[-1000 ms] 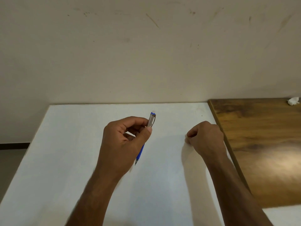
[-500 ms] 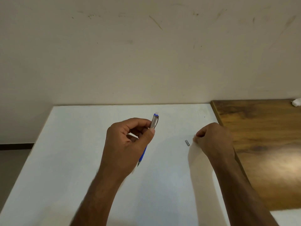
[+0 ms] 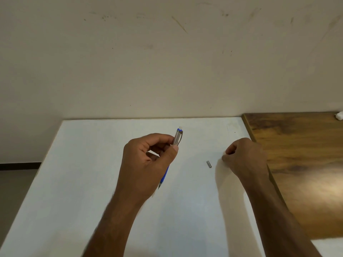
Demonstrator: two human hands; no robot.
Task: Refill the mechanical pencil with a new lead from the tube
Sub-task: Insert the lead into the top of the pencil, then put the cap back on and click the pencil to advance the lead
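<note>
The mechanical pencil (image 3: 177,139) is held above the white table (image 3: 83,173), tilted, its silver clip end with a blue ring and a white eraser up and away from the person, its blue barrel and tip pointing down toward them; the left hand (image 3: 148,164) grips it, fingers curled round the barrel and the thumb pressed against the silver part; a small grey metal cap (image 3: 209,164) lies on the table just to the right, apart from both hands; the right hand (image 3: 245,158) rests near it with fingers curled in, whether pinching anything I cannot tell; beside the table stands a brown wooden surface (image 3: 300,164) with a small white object (image 3: 339,115) at its far edge.
</note>
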